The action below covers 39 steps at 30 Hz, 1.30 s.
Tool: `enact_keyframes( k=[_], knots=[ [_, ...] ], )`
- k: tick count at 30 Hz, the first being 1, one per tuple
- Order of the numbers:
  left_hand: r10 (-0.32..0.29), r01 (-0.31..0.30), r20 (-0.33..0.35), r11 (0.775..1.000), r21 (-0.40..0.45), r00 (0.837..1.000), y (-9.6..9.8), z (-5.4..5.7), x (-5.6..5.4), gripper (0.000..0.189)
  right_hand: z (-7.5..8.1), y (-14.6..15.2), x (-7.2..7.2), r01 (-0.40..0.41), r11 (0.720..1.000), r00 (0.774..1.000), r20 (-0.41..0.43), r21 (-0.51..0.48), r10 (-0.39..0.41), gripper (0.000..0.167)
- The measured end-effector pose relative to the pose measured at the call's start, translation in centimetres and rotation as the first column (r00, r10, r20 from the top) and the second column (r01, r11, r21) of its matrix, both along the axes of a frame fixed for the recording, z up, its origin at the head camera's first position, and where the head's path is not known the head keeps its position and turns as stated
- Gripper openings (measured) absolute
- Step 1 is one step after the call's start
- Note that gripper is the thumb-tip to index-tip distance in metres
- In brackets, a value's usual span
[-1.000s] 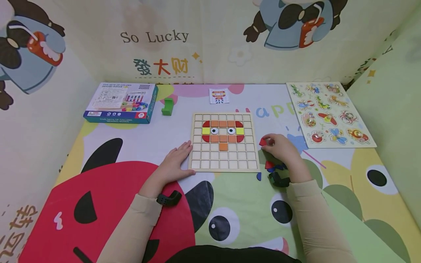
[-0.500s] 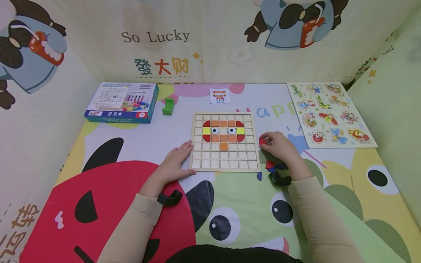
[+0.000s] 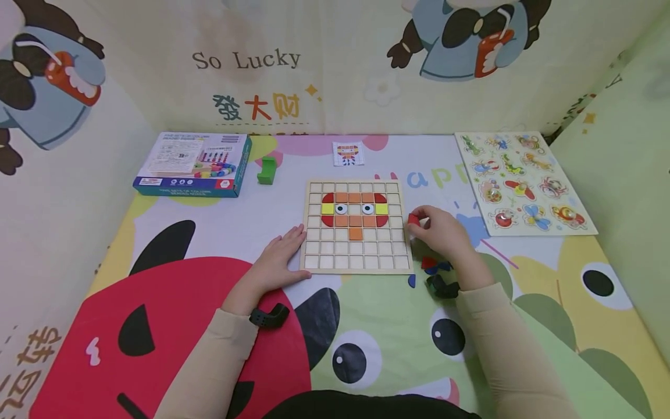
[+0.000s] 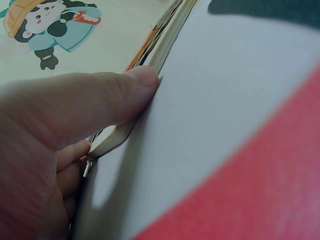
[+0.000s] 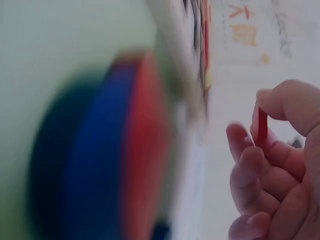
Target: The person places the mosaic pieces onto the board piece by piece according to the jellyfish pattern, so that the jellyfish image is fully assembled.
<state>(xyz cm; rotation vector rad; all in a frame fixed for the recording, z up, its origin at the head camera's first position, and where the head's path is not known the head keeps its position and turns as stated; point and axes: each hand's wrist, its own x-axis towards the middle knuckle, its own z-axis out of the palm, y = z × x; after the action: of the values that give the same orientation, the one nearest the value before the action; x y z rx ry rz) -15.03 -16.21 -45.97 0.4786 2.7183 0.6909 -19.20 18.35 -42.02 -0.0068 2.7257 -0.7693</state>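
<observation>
A square wooden grid board [image 3: 327, 249] lies on the table with orange, red, yellow and eye tiles set in its cells as a face. My left hand [image 3: 275, 256] rests at the board's left side, fingers relaxed along the edge and thumb [image 4: 107, 97] against the near corner. Just off the right edge, my right hand [image 3: 442, 230] pinches a small red tile [image 5: 262, 122] between thumb and fingertips. Below that hand lies a loose red piece [image 3: 427, 263] among several dark blue pieces [image 3: 444, 266]; one blue half-round piece [image 3: 412, 281] sits apart, close to the board's near right corner.
A small picture card [image 3: 348, 153] lies behind the board. At the back left are a boxed toy set [image 3: 193, 164] and a green block [image 3: 267, 170]. An insect puzzle board [image 3: 523, 180] occupies the back right, beside the wall.
My right hand has moved slightly left and away from me with the red tile, closer to the board's right edge. The left hand stays in place.
</observation>
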Motion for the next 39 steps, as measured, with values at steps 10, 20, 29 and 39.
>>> enact_keyframes(
  k=[10,20,29,39],
  knots=[
    [-0.001,0.001,-0.003,1.000,0.009,1.000,-0.2,-0.1,0.0,0.098,0.0,-6.4,0.9,-0.226,0.959,0.970,-0.048,0.169,0.237,0.024],
    [-0.012,0.012,-0.013,1.000,0.008,1.000,-0.2,-0.1,-0.1,0.097,-0.3,-7.1,1.1,-0.213,0.949,0.968,-0.080,0.233,0.237,0.026],
    [-0.013,0.013,-0.013,1.000,0.004,1.000,-0.1,-0.1,-0.1,0.098,-0.4,-7.3,1.0,-0.188,0.962,0.977,-0.063,0.198,0.204,0.032],
    [-0.005,0.005,-0.004,1.000,0.016,1.000,-0.1,0.0,0.1,0.098,-0.6,-7.2,1.0,-0.175,0.969,0.982,-0.041,0.175,0.184,0.032]
  ],
)
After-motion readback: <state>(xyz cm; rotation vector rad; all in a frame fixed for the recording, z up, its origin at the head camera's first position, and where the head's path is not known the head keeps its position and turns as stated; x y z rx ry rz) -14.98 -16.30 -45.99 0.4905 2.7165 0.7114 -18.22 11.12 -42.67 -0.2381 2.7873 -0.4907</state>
